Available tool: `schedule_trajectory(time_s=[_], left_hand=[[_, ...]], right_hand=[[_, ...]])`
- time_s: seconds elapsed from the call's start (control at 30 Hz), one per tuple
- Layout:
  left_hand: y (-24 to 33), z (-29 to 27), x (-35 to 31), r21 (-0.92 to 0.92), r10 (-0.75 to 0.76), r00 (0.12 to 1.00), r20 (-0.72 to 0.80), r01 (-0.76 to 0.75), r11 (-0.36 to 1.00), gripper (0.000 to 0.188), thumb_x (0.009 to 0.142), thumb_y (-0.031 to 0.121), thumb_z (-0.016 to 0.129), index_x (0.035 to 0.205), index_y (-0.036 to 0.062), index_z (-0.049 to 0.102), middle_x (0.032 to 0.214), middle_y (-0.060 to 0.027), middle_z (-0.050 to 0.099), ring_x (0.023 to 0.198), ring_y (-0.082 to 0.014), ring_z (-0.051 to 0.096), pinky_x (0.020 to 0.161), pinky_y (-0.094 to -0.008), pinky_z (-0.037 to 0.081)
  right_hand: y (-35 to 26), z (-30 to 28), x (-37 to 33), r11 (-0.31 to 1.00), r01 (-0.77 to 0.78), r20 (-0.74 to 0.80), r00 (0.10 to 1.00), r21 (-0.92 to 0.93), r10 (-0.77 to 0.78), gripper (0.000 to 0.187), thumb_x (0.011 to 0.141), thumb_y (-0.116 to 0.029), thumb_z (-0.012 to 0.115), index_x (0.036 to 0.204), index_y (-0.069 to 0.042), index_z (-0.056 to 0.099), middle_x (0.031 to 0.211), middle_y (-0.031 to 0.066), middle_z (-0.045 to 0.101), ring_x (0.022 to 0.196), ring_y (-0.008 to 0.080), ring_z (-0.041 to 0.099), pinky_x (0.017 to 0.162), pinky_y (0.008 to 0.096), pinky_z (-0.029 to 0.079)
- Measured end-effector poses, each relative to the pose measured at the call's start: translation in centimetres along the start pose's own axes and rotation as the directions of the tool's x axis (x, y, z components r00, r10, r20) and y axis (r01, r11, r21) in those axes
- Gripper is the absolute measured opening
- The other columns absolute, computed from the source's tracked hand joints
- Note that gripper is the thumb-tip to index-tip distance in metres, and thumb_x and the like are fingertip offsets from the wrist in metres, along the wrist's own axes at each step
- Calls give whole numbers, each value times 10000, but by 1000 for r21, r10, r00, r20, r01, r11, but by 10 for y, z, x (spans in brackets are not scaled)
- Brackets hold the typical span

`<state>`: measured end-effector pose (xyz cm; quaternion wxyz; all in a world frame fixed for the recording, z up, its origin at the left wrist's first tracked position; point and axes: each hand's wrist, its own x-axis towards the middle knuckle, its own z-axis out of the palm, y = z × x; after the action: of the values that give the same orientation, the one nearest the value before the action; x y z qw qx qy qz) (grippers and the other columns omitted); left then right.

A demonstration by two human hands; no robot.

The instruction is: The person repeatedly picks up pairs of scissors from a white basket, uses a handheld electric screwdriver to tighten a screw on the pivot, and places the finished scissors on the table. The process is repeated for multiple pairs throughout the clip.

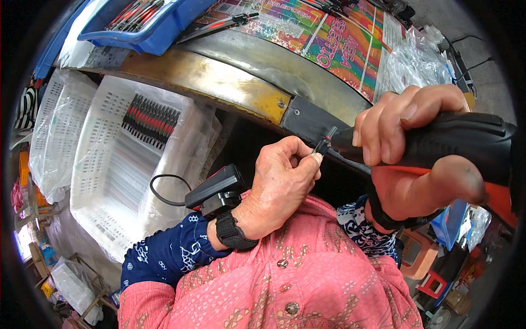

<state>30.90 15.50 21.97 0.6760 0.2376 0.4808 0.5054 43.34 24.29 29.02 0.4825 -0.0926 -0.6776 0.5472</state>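
My left hand point(282, 178) is closed in a pinch on a small black part point(323, 146) with a thin metal pin sticking up from it. My right hand point(416, 131) wraps round a thick black-and-red handheld power tool point(460, 140), its exact kind unclear. The tool's narrowing nose point(346, 143) points left and comes right up to the pinched part; whether they touch I cannot tell. Both hands are at the near edge of the workbench point(230, 82), in front of my body.
Left of my hands stands a white crate point(82, 170) lined with plastic, holding a row of black-and-red slim pieces point(150, 120). On the bench sit a blue tray point(159, 41) of similar pieces, loose ones point(219, 24), colourful printed cardboard point(329, 38) and clear plastic bags point(419, 60).
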Motion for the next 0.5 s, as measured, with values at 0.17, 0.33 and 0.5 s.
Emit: schedule_trajectory(time_s=[0.17,0.33,0.5], left_hand=[[2,0,-2,8,-10,1000,-13,10,1000,133,889,115,584,820,5,554,638,-8,563,507,-49,482,445,-203,383],[0,2,1,-18,100,995,-29,-100,995,141,875,84,571,783,-21,551,616,-23,563,507,-55,486,449,-208,381],[1,-2,-2,34,-1,1000,7,0,999,145,885,135,582,820,10,548,650,-14,559,498,-66,471,438,-206,368]], right_hand=[[-3,8,3,997,-31,-52,998,-68,27,781,670,-770,561,936,-44,449,643,12,468,507,121,472,561,294,431],[-17,28,4,932,-199,-217,967,-303,136,798,670,-782,540,946,-39,445,652,9,463,513,116,467,573,292,427],[-17,39,6,921,-237,-312,940,-310,136,807,680,-783,529,966,-34,441,660,4,451,521,112,458,586,284,415]])
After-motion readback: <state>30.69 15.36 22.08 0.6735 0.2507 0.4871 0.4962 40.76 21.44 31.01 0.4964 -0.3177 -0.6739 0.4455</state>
